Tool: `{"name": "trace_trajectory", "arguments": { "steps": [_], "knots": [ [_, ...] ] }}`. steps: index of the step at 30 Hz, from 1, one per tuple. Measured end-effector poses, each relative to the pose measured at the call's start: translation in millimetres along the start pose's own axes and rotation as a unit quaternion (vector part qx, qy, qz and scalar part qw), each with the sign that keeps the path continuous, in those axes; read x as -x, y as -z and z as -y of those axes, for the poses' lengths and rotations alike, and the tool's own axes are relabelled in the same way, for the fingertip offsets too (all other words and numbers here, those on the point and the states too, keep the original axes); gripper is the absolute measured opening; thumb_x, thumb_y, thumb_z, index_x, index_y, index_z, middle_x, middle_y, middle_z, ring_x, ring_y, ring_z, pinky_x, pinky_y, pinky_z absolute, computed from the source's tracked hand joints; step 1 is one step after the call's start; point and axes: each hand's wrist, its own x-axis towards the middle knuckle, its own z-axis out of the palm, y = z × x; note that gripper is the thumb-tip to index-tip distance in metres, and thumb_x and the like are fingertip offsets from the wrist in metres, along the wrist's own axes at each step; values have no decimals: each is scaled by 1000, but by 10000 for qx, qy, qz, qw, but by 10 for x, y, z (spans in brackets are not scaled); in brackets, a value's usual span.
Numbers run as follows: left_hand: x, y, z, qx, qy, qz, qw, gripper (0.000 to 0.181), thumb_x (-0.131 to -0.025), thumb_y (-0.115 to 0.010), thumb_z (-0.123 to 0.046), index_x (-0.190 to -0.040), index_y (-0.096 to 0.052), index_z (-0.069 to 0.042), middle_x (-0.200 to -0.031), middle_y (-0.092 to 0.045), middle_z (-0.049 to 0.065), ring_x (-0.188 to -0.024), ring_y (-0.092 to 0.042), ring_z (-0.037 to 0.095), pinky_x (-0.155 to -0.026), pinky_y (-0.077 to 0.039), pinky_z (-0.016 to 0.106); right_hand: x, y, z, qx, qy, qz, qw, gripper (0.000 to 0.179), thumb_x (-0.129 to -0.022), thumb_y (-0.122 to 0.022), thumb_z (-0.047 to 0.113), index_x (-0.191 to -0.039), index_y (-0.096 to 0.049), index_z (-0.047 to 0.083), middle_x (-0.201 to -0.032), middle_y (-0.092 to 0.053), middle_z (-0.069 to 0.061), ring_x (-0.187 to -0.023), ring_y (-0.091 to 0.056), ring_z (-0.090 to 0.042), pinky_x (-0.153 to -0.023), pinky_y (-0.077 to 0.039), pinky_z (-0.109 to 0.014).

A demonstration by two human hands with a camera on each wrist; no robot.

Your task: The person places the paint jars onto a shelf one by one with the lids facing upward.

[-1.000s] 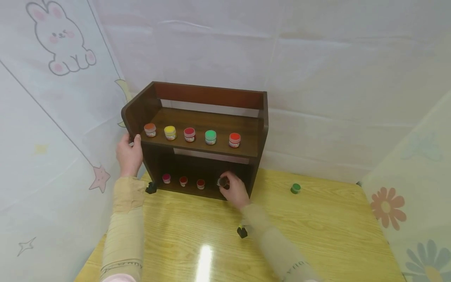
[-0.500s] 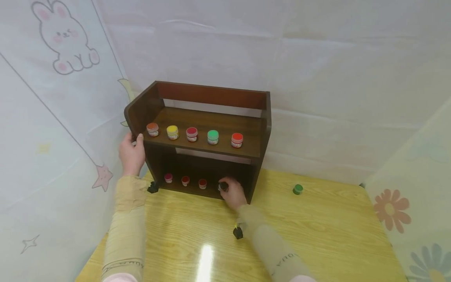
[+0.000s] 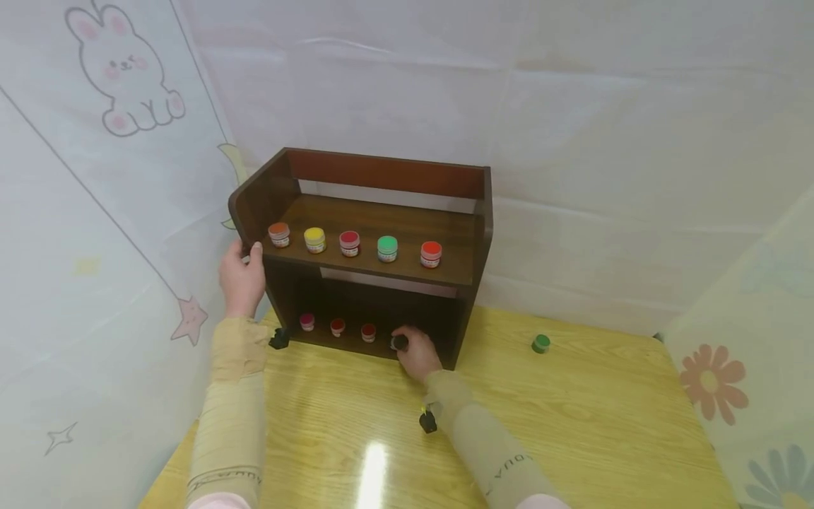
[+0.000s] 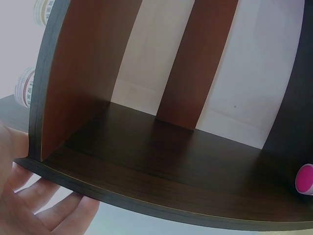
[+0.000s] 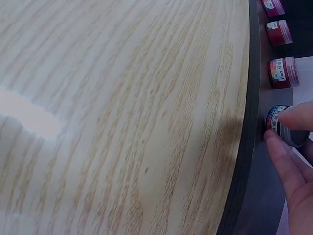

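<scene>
My left hand [image 3: 243, 284] grips the left side of a dark brown two-tier wooden shelf [image 3: 381, 274], its thumb at the front near the upper board and the other fingers around the outer side. With thumb and fingers, my right hand [image 3: 420, 355] pinches a small black-lidded paint jar [image 5: 275, 117] near the right end of the lower board. The jar stands upright there, partly hidden by the fingers. To its left, in a row, are a dark red jar [image 3: 368, 332], another red jar [image 3: 338, 326] and a magenta jar [image 3: 307, 322].
Along the upper board's front stand several jars: orange-brown [image 3: 279, 235], yellow [image 3: 314, 240], crimson [image 3: 350, 243], green [image 3: 387, 249] and red [image 3: 431, 254]. A dark green jar [image 3: 540, 344] sits on the wooden table [image 3: 572, 417] to the right. Printed cloth [image 3: 604, 141] hangs behind and beside the table.
The right hand has brought the black-lidded jar slightly forward and down, nearer the lower board's front edge. The left hand keeps its grip on the shelf. The head view has shifted slightly.
</scene>
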Motion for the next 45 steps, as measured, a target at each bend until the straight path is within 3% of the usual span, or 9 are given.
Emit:
{"name": "trace_trajectory", "arguments": {
  "steps": [11,24,29,35,40,45],
  "knots": [
    [4,9,12,21,-4,15,10000,42,-108,-47,-32,-128,-60,2,-132,-61,21,-126,-55,34,-105,-45,48,-50,-55,-84,32,-27,112,9999,44,-86,-67,-5,-130,-66,2,-120,-67,-19,-88,-59,-23,-83,-52,-40],
    [10,-1,-3,17,-30,28,10000,41,-108,-46,-32,-125,-60,3,-131,-61,22,-125,-56,35,-105,-45,48,-45,2,-70,-140,-223,149,9995,50,-86,-69,-3,-135,-62,3,-119,-66,-16,-85,-63,-19,-78,-54,-37],
    [6,1,6,26,10,10,10000,41,-108,-46,-33,-125,-60,3,-131,-61,22,-125,-56,35,-105,-45,48,-52,42,-8,-569,-363,-210,9975,49,-90,-71,5,-138,-59,8,-125,-62,-15,-95,-66,-26,-79,-56,-41],
    [0,6,0,24,43,37,10000,41,-108,-46,-32,-127,-60,2,-132,-61,22,-126,-55,35,-105,-45,49,-113,231,234,-782,-67,-663,9947,31,-95,-71,17,-125,-67,7,-118,-66,-13,-94,-66,-25,-78,-56,-41],
    [-5,6,8,24,57,58,10000,42,-108,-46,-33,-127,-59,2,-133,-60,22,-126,-55,35,-105,-45,49,-144,418,473,-729,333,-925,9925,16,-94,-74,23,-105,-75,12,-98,-69,-1,-87,-66,-21,-76,-55,-39],
    [1,11,5,32,53,56,10000,42,-108,-46,-33,-126,-59,3,-132,-60,23,-125,-55,36,-105,-45,49,-129,591,677,-845,747,-1052,9880,5,-93,-74,21,-92,-73,17,-89,-69,7,-81,-66,-15,-75,-56,-36]
  ]
}}
